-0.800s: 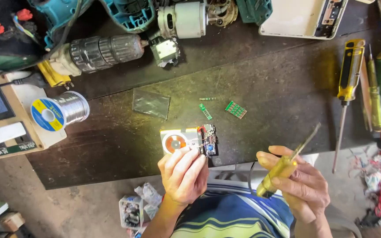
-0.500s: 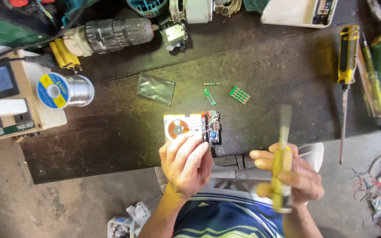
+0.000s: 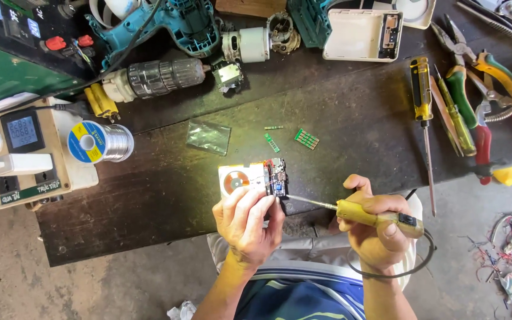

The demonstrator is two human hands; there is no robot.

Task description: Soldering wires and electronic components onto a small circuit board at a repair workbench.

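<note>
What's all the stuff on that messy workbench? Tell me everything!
Circuit module: 1, white and black, bench front edge.
Soldering iron: 1, yellow, tip at module.
Solder spool: 1, silver, left.
Meter box: 1, cream, far left.
Drill motor: 1, grey, back.
Plastic bag: 1, clear, centre.
Green chips: 3, centre.
Screwdriver: 1, yellow, right.
Pliers: several, green and red, right.
Left hand: holds module.
Right hand: holds soldering iron.

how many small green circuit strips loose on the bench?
3: a wide strip right of the group, a narrow strip beside it, a thin strip above. More may hide under clutter.
</note>
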